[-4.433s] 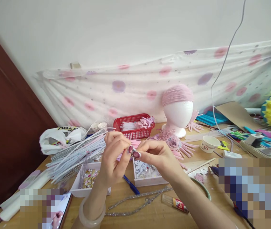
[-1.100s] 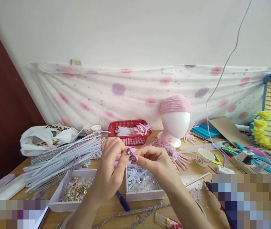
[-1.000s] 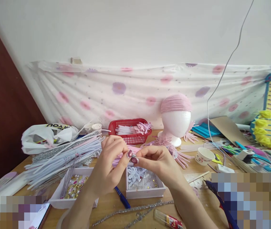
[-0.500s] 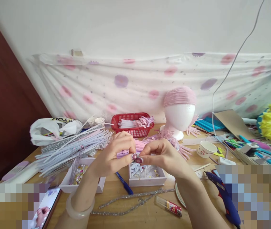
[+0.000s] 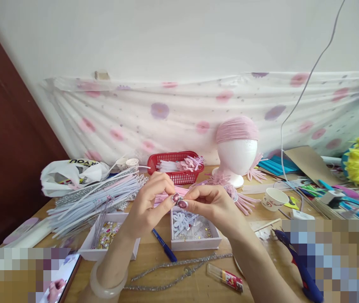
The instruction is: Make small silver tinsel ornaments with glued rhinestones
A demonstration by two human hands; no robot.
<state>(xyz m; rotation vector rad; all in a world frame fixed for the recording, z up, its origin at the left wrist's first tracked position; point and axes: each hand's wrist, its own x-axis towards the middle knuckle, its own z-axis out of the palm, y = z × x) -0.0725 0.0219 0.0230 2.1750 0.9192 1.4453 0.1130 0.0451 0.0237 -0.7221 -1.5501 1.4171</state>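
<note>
My left hand (image 5: 152,203) and my right hand (image 5: 213,205) meet fingertip to fingertip above a white box. Both are closed in a pinch on something tiny, mostly hidden by the thumbs; its kind cannot be made out. Under them, the white box (image 5: 195,244) holds a pale blue loop-petalled flower (image 5: 182,222) and small clear and gold beads. Another white box (image 5: 87,251), with gold and pink gems (image 5: 108,234) inside, stands by my left forearm. A blue pen (image 5: 164,246) lies between the boxes.
A silver tinsel stem (image 5: 163,287), a lighter (image 5: 225,277) and a blue glue gun (image 5: 299,263) lie in front. Behind are pale pipe cleaners (image 5: 94,206), a red basket (image 5: 179,178), a white foam head (image 5: 238,153) and a paper cup (image 5: 274,199). A phone (image 5: 64,277) sits lower left.
Both hands have risen slightly and shifted a little left, still pinched together. More of the blue flower in the box shows beneath them. The whole view has shifted slightly.
</note>
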